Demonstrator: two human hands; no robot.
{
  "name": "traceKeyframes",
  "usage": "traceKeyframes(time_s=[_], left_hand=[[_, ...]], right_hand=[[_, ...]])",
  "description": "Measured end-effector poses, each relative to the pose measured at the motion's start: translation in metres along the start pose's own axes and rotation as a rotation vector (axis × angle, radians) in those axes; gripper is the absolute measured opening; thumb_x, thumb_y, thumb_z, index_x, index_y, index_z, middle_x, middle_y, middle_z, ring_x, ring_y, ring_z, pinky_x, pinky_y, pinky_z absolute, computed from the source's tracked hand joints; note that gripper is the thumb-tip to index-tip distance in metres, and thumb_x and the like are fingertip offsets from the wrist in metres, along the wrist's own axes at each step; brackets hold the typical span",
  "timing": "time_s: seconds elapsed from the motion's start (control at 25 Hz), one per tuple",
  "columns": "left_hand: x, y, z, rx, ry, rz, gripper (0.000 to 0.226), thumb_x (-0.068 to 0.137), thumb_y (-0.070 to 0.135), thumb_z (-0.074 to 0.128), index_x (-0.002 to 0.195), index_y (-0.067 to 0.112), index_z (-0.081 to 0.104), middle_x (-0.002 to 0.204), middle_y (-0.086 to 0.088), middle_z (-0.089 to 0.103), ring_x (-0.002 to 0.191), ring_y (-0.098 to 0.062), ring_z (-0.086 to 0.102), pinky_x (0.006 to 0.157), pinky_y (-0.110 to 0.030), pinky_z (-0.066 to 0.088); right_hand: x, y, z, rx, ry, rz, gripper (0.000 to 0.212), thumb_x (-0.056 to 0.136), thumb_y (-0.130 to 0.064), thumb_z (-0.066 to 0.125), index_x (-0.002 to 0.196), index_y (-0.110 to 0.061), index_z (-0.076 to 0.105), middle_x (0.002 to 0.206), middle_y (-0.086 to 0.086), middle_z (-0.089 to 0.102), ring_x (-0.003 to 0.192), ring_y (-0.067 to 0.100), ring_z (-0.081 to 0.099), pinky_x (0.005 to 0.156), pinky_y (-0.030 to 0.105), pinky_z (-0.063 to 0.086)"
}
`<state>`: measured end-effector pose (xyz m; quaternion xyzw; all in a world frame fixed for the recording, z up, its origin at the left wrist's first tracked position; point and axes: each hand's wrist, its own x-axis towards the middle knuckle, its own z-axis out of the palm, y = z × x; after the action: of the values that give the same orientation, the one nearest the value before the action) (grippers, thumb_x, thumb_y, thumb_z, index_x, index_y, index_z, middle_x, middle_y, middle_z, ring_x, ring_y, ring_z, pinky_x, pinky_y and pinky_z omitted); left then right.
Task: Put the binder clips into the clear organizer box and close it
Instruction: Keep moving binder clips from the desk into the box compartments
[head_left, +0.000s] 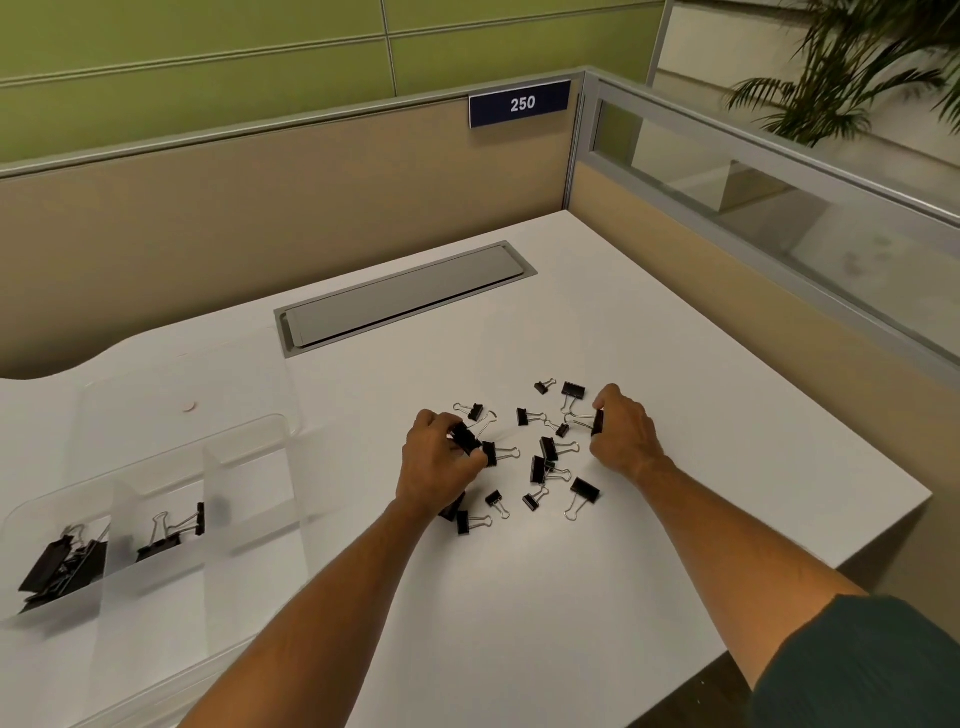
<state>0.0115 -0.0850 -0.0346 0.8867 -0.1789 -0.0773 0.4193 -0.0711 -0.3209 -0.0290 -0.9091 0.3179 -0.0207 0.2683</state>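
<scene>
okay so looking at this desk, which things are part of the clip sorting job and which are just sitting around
Job: loose binder clips, clear organizer box, clips already in it, left hand, right hand.
Just there: grey cable hatch, sign reading 250, plant.

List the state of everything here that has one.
box: open, clips in two compartments
loose clips: scattered on the desk
left hand: gripping clips
right hand: pinching one clip
desk hatch: closed
</scene>
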Motion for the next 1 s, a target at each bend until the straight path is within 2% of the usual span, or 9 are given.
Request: traceKeyframes(time_s=[0.08, 0.2, 0.36, 0.48, 0.56, 0.68, 0.84, 1.0], left_hand=[[-0.001, -0.002, -0.004, -0.094, 0.002, -0.071, 0.038, 0.064, 0.022, 0.071, 0.101, 0.016, 0.064, 0.105, 0.001, 0.056, 0.076, -0.012, 0.069, 0.073, -0.035, 0.059], [-0.005, -0.002, -0.015, -0.191, -0.019, -0.150, 0.033, 0.066, 0.013, 0.072, 0.098, 0.015, 0.062, 0.094, -0.007, 0.068, 0.065, -0.010, 0.065, 0.060, -0.024, 0.054], [-0.014, -0.002, -0.032, -0.375, -0.040, -0.270, 0.036, 0.067, 0.004, 0.078, 0.096, 0.008, 0.058, 0.094, -0.007, 0.065, 0.065, -0.017, 0.066, 0.050, -0.023, 0.051], [-0.017, -0.007, -0.044, -0.380, -0.064, -0.248, 0.033, 0.067, 0.008, 0.082, 0.089, 0.005, 0.057, 0.092, -0.008, 0.066, 0.071, -0.018, 0.066, 0.051, -0.020, 0.047], [-0.020, -0.010, -0.055, -0.382, -0.055, -0.236, 0.029, 0.070, 0.009, 0.081, 0.089, 0.004, 0.060, 0.088, -0.005, 0.065, 0.071, -0.014, 0.061, 0.054, -0.019, 0.045], [-0.024, -0.016, -0.070, -0.406, -0.013, -0.216, 0.025, 0.073, 0.012, 0.080, 0.089, 0.004, 0.062, 0.085, -0.002, 0.065, 0.074, -0.014, 0.062, 0.061, -0.022, 0.048], [-0.031, -0.027, -0.091, -0.566, 0.041, -0.262, 0.025, 0.076, 0.009, 0.079, 0.090, 0.000, 0.061, 0.087, -0.013, 0.066, 0.081, -0.027, 0.072, 0.071, -0.030, 0.060], [-0.040, -0.040, -0.111, -0.594, 0.079, -0.268, 0.020, 0.082, 0.009, 0.074, 0.093, -0.002, 0.062, 0.091, -0.019, 0.071, 0.078, -0.025, 0.074, 0.066, -0.025, 0.059]], right_hand=[[-0.006, -0.003, 0.000, 0.111, 0.019, 0.061, 0.039, 0.078, 0.005, 0.062, 0.111, -0.013, 0.049, 0.099, 0.010, 0.057, 0.089, 0.028, 0.058, 0.072, 0.034, 0.050], [-0.014, -0.016, 0.002, 0.303, 0.037, 0.124, 0.035, 0.080, -0.004, 0.071, 0.107, -0.015, 0.053, 0.100, 0.009, 0.055, 0.090, 0.027, 0.056, 0.072, 0.030, 0.044], [-0.021, -0.040, 0.009, 0.432, 0.062, 0.073, 0.027, 0.076, -0.011, 0.079, 0.098, -0.017, 0.064, 0.099, 0.009, 0.069, 0.088, 0.024, 0.066, 0.074, 0.028, 0.052], [-0.034, -0.062, 0.016, 0.570, -0.006, 0.048, 0.026, 0.075, -0.011, 0.081, 0.096, -0.013, 0.066, 0.090, 0.008, 0.071, 0.078, 0.024, 0.071, 0.069, 0.032, 0.059], [-0.044, -0.078, 0.024, 0.600, -0.042, 0.014, 0.026, 0.073, -0.011, 0.082, 0.094, -0.014, 0.067, 0.087, 0.007, 0.073, 0.075, 0.023, 0.072, 0.073, 0.035, 0.061], [-0.054, -0.099, 0.037, 0.645, -0.079, -0.017, 0.020, 0.077, -0.008, 0.078, 0.094, -0.011, 0.068, 0.087, 0.009, 0.073, 0.076, 0.020, 0.072, 0.073, 0.032, 0.061], [-0.067, -0.125, 0.045, 0.703, -0.118, -0.052, 0.013, 0.087, -0.004, 0.068, 0.099, -0.003, 0.069, 0.093, 0.012, 0.072, 0.082, 0.020, 0.072, 0.071, 0.027, 0.061], [-0.079, -0.149, 0.056, 0.708, -0.149, -0.094, 0.007, 0.087, -0.008, 0.068, 0.094, -0.006, 0.071, 0.089, 0.011, 0.071, 0.080, 0.022, 0.070, 0.072, 0.031, 0.061]])
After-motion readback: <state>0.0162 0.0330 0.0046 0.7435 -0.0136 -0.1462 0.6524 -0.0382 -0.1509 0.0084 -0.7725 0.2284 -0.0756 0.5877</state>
